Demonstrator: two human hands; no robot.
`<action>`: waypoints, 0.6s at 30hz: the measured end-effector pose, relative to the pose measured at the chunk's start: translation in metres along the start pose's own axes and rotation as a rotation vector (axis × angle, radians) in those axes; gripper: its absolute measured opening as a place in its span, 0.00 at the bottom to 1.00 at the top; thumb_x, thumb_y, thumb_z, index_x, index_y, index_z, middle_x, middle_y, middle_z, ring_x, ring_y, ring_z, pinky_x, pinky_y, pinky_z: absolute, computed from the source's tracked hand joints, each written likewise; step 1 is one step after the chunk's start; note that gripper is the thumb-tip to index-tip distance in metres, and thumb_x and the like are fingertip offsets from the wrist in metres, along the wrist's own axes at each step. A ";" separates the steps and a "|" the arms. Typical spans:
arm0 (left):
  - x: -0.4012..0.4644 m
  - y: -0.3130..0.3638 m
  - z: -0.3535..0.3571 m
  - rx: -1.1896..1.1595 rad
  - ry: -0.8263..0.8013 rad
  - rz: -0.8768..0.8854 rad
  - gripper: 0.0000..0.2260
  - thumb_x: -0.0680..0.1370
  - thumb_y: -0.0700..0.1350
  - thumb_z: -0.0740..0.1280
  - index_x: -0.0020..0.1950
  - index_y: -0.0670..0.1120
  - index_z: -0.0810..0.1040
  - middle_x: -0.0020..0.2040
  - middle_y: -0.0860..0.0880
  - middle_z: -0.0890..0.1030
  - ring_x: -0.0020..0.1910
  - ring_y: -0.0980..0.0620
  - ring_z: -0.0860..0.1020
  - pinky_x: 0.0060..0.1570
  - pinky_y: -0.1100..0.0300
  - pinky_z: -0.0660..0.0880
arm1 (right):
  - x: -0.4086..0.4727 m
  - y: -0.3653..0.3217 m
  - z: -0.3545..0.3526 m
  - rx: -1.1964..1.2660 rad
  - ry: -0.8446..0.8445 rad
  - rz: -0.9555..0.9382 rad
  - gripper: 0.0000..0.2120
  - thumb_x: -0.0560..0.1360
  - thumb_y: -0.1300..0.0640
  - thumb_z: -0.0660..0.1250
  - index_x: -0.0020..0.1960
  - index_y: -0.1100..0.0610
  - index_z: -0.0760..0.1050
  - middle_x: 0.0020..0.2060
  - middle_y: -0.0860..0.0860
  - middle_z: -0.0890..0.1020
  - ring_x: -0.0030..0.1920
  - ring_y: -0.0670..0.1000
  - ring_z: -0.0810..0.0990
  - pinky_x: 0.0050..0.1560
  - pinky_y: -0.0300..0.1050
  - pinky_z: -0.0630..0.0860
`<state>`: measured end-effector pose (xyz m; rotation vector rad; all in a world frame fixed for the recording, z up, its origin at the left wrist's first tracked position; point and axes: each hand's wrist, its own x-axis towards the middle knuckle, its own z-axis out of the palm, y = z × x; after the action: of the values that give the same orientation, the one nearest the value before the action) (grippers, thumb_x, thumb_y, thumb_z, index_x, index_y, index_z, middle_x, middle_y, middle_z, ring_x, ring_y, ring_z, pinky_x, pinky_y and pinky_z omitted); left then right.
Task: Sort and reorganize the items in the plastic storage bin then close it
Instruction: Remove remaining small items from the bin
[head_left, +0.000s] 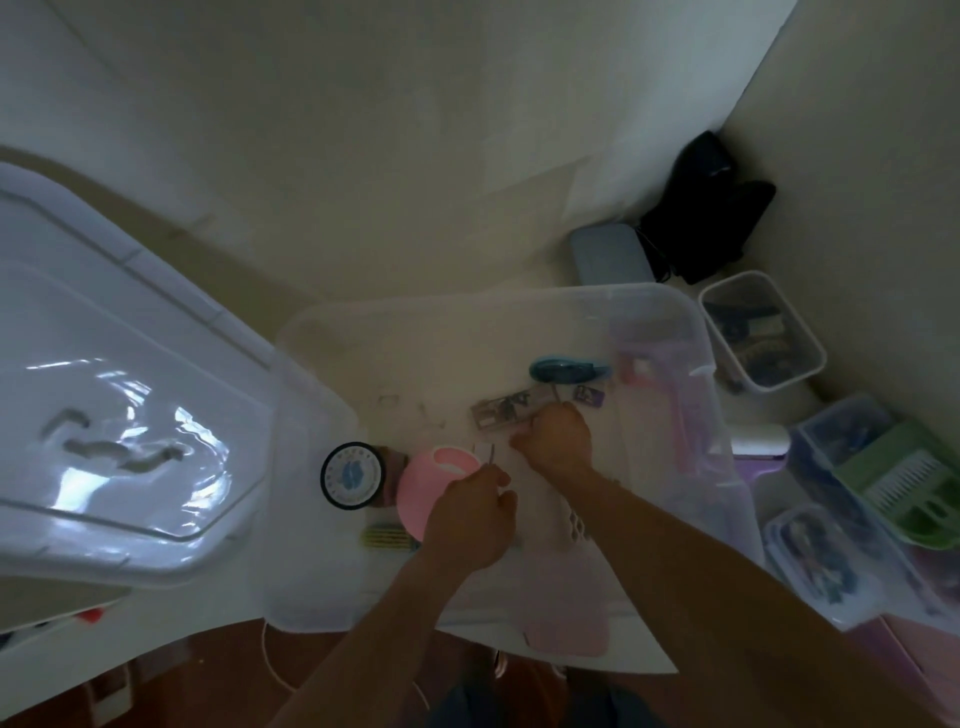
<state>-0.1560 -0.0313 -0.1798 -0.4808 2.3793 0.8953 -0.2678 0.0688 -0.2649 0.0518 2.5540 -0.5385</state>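
Both hands work inside the clear bin (675, 312), gathering loose bits; left hand (470, 512) pinches a thin pin (491, 457), perhaps; right hand (558, 439) grips the card (506, 410).

A clear plastic storage bin (675, 332) sits open, with small items scattered on its floor: a pink round case (426, 483), a black-rimmed round tin (353, 475), a teal tape dispenser (566, 369) and a flat card packet (506, 410). Its white lid (114, 395) lies off to the left.

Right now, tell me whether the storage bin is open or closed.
Open: the bin has no lid on; the lid lies beside it.
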 end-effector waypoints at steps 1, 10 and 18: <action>-0.003 0.001 -0.001 -0.034 0.021 -0.013 0.14 0.83 0.48 0.60 0.67 0.46 0.74 0.55 0.43 0.83 0.53 0.43 0.81 0.54 0.52 0.77 | -0.002 -0.002 -0.005 0.018 -0.014 -0.018 0.21 0.68 0.44 0.73 0.50 0.60 0.80 0.47 0.56 0.82 0.48 0.54 0.81 0.44 0.43 0.75; -0.057 0.083 -0.021 -0.596 0.281 0.236 0.11 0.78 0.54 0.69 0.58 0.52 0.80 0.50 0.51 0.85 0.46 0.52 0.84 0.47 0.52 0.83 | -0.139 0.020 -0.148 1.086 -0.153 0.009 0.03 0.72 0.62 0.72 0.40 0.56 0.81 0.30 0.52 0.81 0.31 0.49 0.79 0.31 0.38 0.72; -0.136 0.159 0.056 -0.543 0.149 0.447 0.11 0.75 0.49 0.75 0.55 0.51 0.80 0.48 0.57 0.83 0.46 0.57 0.83 0.45 0.61 0.81 | -0.249 0.134 -0.178 1.716 -0.151 0.135 0.06 0.76 0.58 0.69 0.49 0.60 0.80 0.42 0.57 0.84 0.45 0.53 0.82 0.59 0.53 0.77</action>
<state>-0.1080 0.1390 -0.0554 -0.2131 2.4009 1.7832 -0.1209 0.2775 -0.0490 0.6967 1.2219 -2.2771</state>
